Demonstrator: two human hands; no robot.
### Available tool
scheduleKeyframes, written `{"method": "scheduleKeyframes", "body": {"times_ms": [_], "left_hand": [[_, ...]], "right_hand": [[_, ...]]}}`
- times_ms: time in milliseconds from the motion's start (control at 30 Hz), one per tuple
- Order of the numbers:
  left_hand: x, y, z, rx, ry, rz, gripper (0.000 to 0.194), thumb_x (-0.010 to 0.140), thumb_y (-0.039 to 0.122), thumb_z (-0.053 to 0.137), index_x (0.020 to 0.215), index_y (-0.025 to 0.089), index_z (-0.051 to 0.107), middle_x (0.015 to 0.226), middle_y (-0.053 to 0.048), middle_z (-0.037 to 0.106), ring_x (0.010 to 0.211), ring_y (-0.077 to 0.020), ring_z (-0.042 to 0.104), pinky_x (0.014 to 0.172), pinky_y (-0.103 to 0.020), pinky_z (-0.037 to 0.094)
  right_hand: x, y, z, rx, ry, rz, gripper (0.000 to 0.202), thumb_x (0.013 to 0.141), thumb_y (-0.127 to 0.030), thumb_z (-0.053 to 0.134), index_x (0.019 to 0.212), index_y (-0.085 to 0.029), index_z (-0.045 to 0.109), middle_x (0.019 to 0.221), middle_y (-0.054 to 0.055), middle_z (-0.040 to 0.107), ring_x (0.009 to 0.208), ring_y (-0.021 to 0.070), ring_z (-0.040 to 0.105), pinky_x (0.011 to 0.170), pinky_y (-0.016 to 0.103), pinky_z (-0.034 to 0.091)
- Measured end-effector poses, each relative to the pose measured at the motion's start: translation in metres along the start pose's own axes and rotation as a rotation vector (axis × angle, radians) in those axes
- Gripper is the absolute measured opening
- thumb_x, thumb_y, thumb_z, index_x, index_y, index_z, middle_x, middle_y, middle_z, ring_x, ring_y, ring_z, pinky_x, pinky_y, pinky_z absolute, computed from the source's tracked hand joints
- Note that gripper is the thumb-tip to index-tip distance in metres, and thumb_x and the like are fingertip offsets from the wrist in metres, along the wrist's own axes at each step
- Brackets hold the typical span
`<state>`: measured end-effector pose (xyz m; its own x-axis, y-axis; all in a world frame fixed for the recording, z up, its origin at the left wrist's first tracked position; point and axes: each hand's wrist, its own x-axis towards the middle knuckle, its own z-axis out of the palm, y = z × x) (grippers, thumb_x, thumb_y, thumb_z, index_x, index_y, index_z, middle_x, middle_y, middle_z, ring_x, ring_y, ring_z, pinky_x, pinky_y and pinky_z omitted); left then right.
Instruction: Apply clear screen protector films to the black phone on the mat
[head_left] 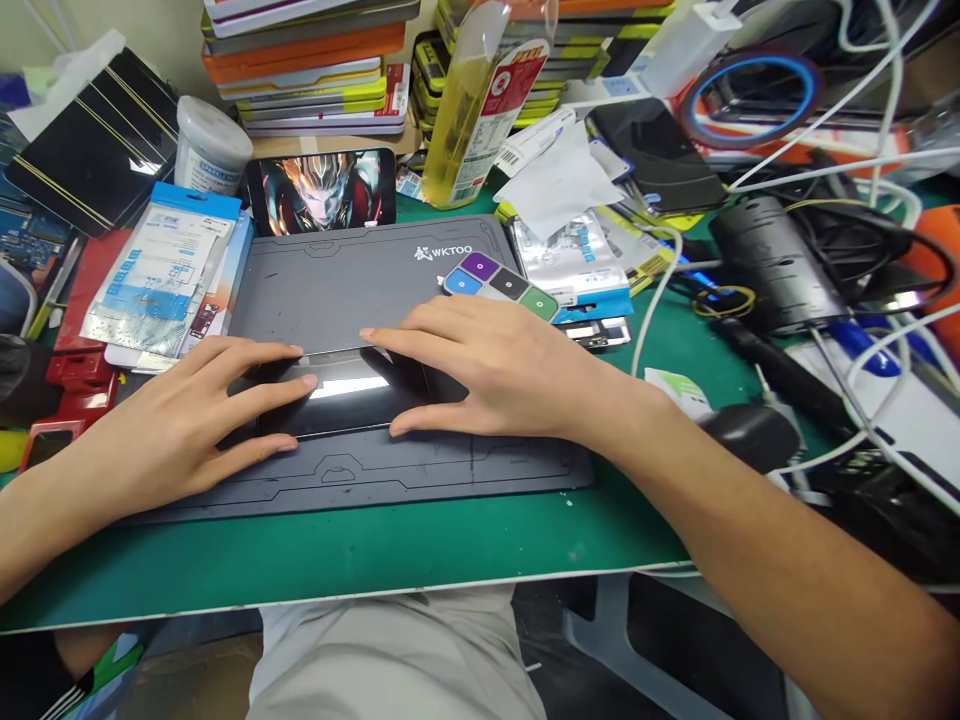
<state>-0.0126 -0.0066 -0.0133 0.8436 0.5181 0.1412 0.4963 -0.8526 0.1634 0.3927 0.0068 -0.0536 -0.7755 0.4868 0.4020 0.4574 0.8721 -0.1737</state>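
Note:
A smartphone (352, 392) lies flat, dark glass up, on a grey work mat (420, 478) with a bright reflection across it. My left hand (176, 425) grips its left end: the thumb is at the near edge, one finger rests on the glass, and another reaches the far edge. Over the right end, my right hand (491, 370) spans the phone with its thumb at the near edge and index finger at the far edge. That end is partly hidden under the hand. Just beyond my right knuckles sits a card with coloured squares (502, 285).
Behind the mat leans a lit phone (322, 190), near a bottle of yellow liquid (480, 120) and stacked boxes (307, 60). Packets (161, 270) lie left. Cables (862, 390) and a black cylinder (776, 265) crowd the right. The green table's (360, 560) edge is nearest me.

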Motion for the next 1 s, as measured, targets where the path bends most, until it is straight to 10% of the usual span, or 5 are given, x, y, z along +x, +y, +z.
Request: {"method": "scheduleKeyframes", "body": {"times_ms": [1000], "left_hand": [[0.001, -0.002, -0.001, 0.036, -0.007, 0.001, 0.059, 0.136, 0.071, 0.057, 0.184, 0.039, 0.071, 0.178, -0.012, 0.079, 0.157, -0.0384, 0.082, 0.143, -0.068, 0.068]], "right_hand": [[-0.005, 0.006, -0.018, 0.277, -0.154, 0.177, 0.073, 0.123, -0.064, 0.086, 0.184, -0.024, 0.074, 0.157, 0.019, 0.085, 0.139, 0.0405, 0.082, 0.120, 0.059, 0.070]]}}
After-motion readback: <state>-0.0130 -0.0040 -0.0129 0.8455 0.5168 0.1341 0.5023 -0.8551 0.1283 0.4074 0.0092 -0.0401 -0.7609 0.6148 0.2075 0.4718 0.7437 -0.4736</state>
